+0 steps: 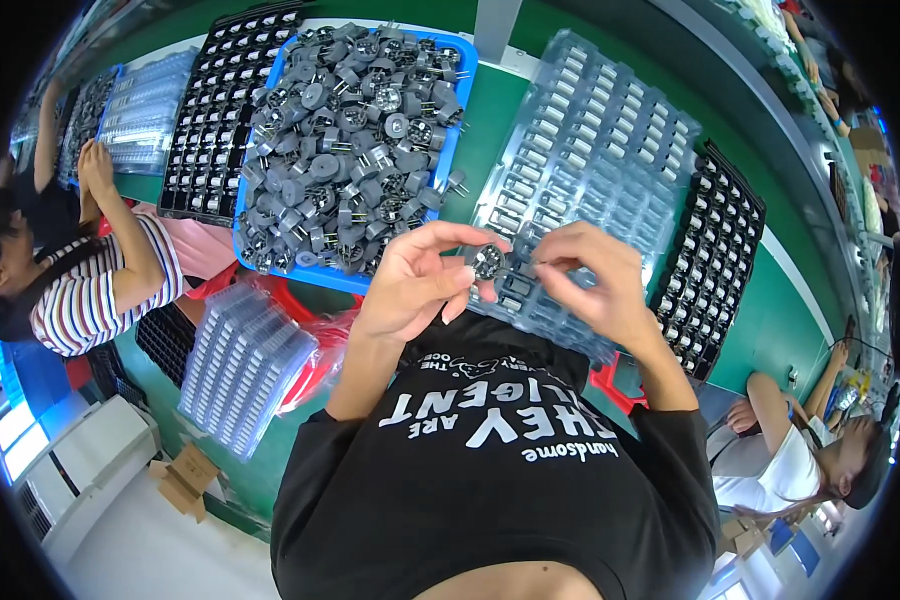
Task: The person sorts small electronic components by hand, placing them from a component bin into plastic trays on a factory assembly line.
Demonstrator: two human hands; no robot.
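Observation:
My left hand pinches a round grey plug part, whose open side shows metal pieces inside. Close to its right side, my right hand has thumb and forefinger drawn together. Whatever lies between those fingertips is too small to make out. Beneath both hands is a clear plastic tray with rows of pockets, many holding small white-and-metal parts. To the left, a blue bin is heaped with more grey plug parts, several with metal pins sticking out.
Black trays of small parts stand at the left and right on the green table. Stacked clear trays sit at lower left beside a red stool. Other people sit at left and right.

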